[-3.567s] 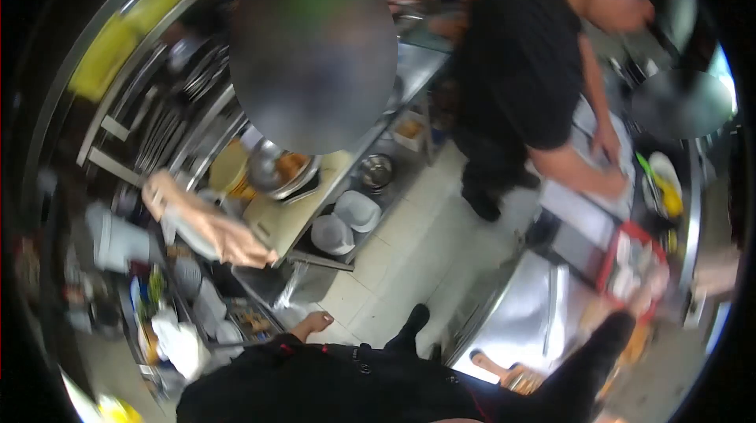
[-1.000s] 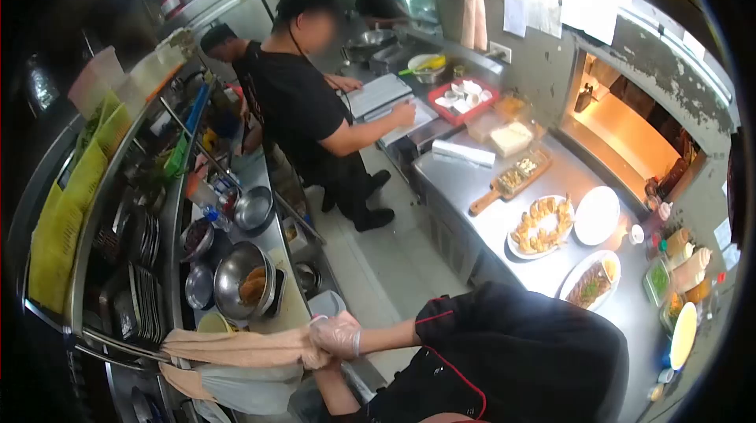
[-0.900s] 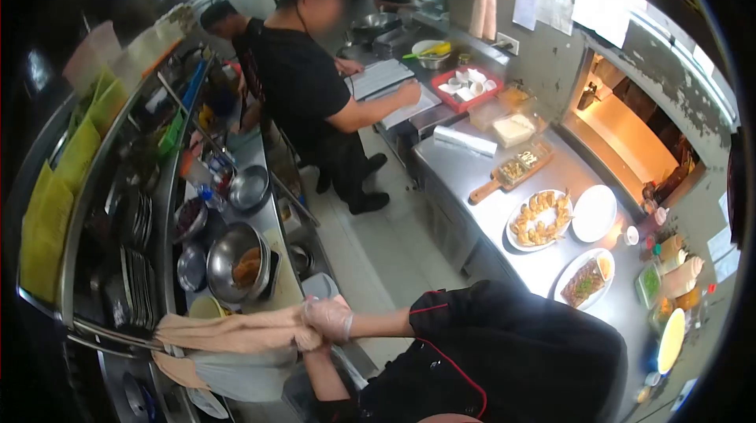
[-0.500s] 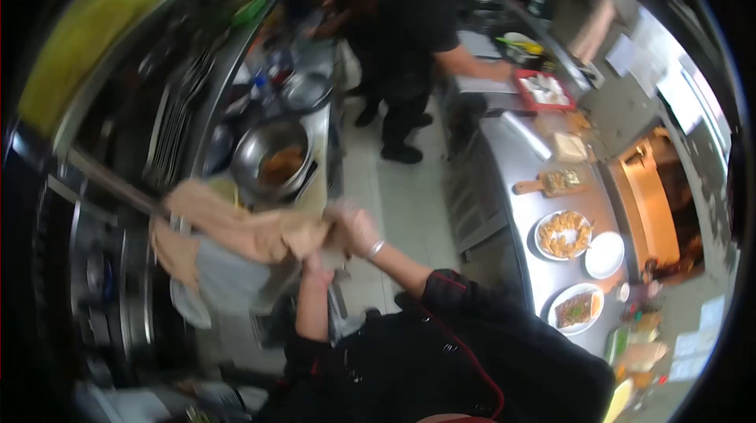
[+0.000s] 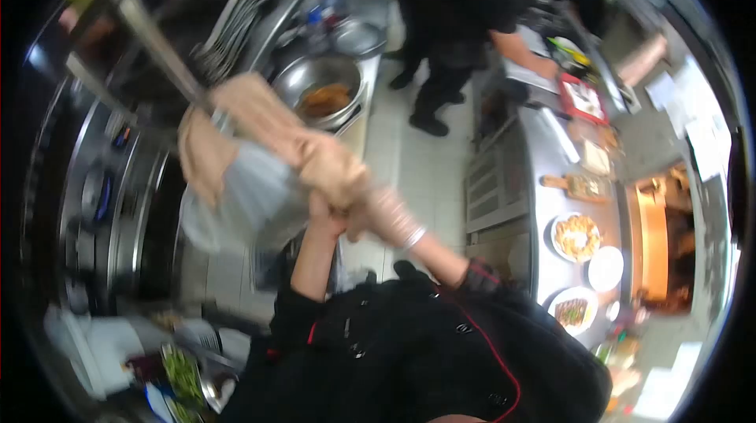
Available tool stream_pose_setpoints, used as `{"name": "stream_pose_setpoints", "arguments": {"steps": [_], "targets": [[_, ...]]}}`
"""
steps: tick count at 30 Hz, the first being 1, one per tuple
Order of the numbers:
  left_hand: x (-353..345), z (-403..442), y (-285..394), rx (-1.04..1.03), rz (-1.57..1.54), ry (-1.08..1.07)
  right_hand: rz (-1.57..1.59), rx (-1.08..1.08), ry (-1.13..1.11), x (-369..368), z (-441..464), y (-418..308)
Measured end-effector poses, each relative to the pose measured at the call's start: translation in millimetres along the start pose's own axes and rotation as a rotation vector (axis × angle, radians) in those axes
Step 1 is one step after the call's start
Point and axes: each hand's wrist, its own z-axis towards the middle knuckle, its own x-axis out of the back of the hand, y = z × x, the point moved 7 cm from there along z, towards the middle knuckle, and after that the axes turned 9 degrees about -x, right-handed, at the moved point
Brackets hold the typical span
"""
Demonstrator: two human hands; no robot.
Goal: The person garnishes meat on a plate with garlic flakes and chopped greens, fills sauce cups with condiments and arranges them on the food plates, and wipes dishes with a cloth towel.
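A long tan cloth (image 5: 264, 120) stretches from the metal rail at the upper left down to my hands, bunched at its near end. My left hand (image 5: 325, 217) is closed on that lower end from below. Beside it, my right hand (image 5: 387, 214), in a clear thin glove, is wrapped round the same bunched end. Blur hides the fingertips of both. A whitish cloth or bag (image 5: 256, 194) hangs just under the tan cloth. Behind them, a steel bowl (image 5: 299, 76) with browned food (image 5: 325, 99) sits on the left counter.
On the right steel counter (image 5: 551, 155) are a plate of fried pieces (image 5: 576, 236), a white bowl (image 5: 605, 268), a plate with dark food (image 5: 572, 310) and a wooden board (image 5: 579, 186). A co-worker in black (image 5: 449, 21) stands in the aisle. A white bin (image 5: 94, 352) is lower left.
The view has turned, so the counters sit further right in it. Both hands keep hold of the tan cloth, which slants more steeply now. The co-worker's arm stays over the right counter.
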Motion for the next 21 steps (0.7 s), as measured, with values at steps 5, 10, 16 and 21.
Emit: {"name": "stream_pose_setpoints", "arguments": {"steps": [5, 10, 16, 21], "targets": [[-4, -5, 13, 0.065, 0.077, -0.044, -0.241, 0.189, 0.282, -55, -22, -5], [5, -25, 9, -0.103, 0.459, 0.346, -0.382, 0.239, 0.289, -55, -23, -11], [-5, -32, 10, -0.141, 0.291, 0.220, -0.189, 0.443, 0.077, -60, -20, -19], [1, -36, 5, -0.017, 0.303, 0.317, 0.172, 0.531, 0.189, -18, -41, -15]]}}
